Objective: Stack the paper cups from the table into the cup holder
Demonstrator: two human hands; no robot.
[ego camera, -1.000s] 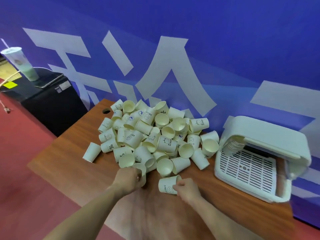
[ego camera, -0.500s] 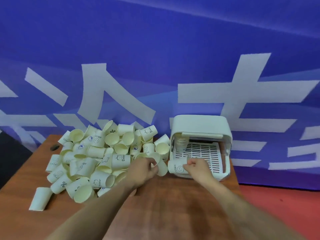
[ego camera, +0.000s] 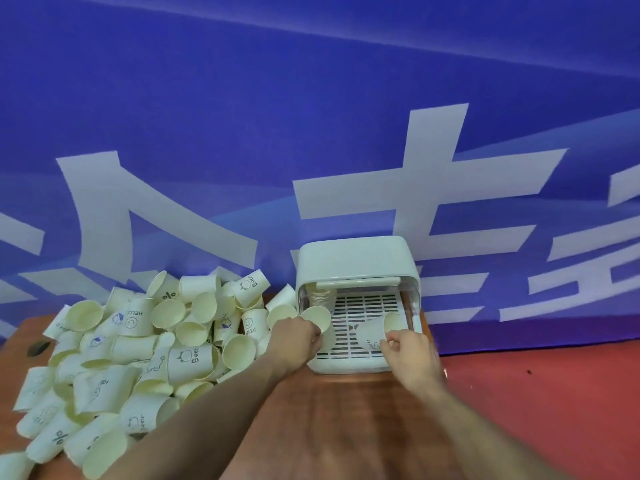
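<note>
Both hands have moved forward over the white plastic cup holder (ego camera: 356,261). The left hand (ego camera: 294,336) grips a cream paper cup (ego camera: 317,317) near the holder's stack. The right hand (ego camera: 410,351) pinches another paper cup (ego camera: 375,329) over the grid, ready for stacking. Many cups (ego camera: 138,341) lie piled left of the holder.

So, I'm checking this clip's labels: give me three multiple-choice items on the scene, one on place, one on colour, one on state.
1. The white plastic cup holder stands where?
A. right of the heap of loose paper cups
B. on the floor
C. left of the heap

2. The wall banner is
A. green
B. blue with white strokes
C. black

3. The right hand
A. lies flat
B. hangs empty
C. holds a pale paper cup

A: holder at the wooden table's right end. B: as seen. C: fingers pinch it over the slotted tray.
</note>
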